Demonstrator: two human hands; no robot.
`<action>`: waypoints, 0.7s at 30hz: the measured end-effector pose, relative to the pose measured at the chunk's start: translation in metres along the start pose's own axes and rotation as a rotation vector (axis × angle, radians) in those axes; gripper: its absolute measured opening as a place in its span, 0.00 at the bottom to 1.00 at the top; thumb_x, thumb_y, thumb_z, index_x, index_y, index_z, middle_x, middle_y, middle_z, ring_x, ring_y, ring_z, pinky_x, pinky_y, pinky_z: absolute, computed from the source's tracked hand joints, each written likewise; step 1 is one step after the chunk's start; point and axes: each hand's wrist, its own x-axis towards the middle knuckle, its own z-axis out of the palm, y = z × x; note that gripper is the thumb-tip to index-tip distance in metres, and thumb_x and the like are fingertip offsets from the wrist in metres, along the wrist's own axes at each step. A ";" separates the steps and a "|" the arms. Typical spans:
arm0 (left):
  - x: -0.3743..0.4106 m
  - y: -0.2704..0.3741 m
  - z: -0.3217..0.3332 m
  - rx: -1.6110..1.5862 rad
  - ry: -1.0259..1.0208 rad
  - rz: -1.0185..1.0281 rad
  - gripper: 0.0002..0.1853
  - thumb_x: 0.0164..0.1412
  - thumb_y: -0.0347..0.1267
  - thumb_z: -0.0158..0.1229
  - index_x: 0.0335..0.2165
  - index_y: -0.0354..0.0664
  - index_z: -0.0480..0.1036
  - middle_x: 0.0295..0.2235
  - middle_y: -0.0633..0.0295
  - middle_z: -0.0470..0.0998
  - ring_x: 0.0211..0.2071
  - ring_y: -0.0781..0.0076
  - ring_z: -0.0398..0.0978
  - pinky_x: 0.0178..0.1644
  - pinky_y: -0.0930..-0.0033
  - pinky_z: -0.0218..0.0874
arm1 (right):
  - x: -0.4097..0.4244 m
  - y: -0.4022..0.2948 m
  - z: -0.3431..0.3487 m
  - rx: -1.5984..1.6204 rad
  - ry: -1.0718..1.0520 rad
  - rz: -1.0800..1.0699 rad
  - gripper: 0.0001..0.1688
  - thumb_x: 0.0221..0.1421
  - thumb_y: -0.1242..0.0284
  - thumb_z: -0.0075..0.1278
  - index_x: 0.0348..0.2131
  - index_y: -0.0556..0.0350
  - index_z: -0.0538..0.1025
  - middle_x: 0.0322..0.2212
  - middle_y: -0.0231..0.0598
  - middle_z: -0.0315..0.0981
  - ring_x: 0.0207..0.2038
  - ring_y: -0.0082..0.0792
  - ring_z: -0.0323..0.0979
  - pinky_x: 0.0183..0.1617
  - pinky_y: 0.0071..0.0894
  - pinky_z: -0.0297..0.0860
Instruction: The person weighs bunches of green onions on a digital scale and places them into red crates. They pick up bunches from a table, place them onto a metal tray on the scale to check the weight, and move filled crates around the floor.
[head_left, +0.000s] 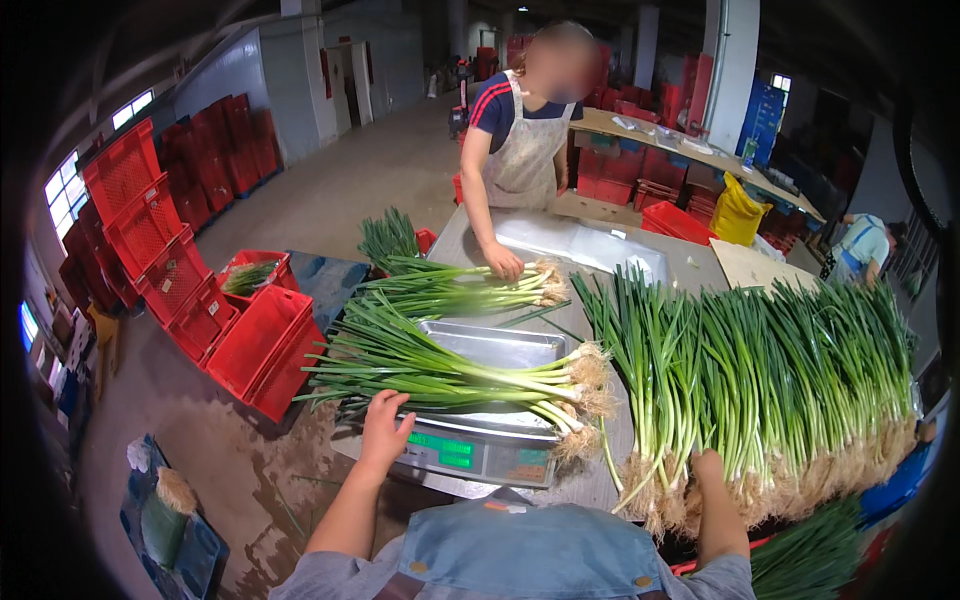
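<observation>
Green onions with root tufts (480, 375) lie across the steel tray (495, 341) of a digital scale (480, 455) in front of me. At the near edge of these stalks is my left hand (386, 427), its fingers apart and holding nothing that I can see. My right hand (706, 465) reaches among the lower stalks of a long row of green onions (780, 375) on the table's right; its fingers are largely hidden, so a grip cannot be made out. Beyond the scale, a person's hand (502, 260) rests on another bunch of green onions (465, 289).
The person in an apron (525, 150) stands across the metal table (686, 259). Red plastic crates (262, 345) stand at left beside a blue pallet (322, 281). Another pallet (202, 547) lies at lower left. A yellow sack (739, 210) and another person (862, 244) are at right.
</observation>
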 end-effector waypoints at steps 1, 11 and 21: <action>0.001 -0.002 0.001 -0.001 0.000 -0.004 0.19 0.45 0.29 0.59 0.39 0.38 0.69 0.41 0.51 0.66 0.44 0.53 0.65 0.47 0.61 0.57 | 0.012 0.016 0.007 0.078 0.042 0.000 0.24 0.55 0.60 0.41 0.31 0.68 0.72 0.25 0.54 0.72 0.25 0.45 0.72 0.28 0.39 0.68; 0.027 0.014 0.018 -0.072 -0.036 0.066 0.19 0.44 0.30 0.59 0.39 0.38 0.69 0.42 0.52 0.67 0.44 0.54 0.65 0.48 0.62 0.57 | -0.082 -0.015 -0.123 1.321 -0.454 0.287 0.16 0.56 0.64 0.41 0.20 0.54 0.63 0.10 0.34 0.61 0.09 0.29 0.58 0.11 0.27 0.56; 0.056 0.046 0.048 -0.164 -0.098 0.215 0.18 0.44 0.29 0.59 0.38 0.39 0.70 0.41 0.52 0.67 0.44 0.52 0.65 0.48 0.60 0.57 | -0.254 0.006 -0.274 1.331 -0.114 0.153 0.17 0.50 0.60 0.43 0.19 0.53 0.62 0.05 0.33 0.56 0.03 0.29 0.54 0.05 0.26 0.53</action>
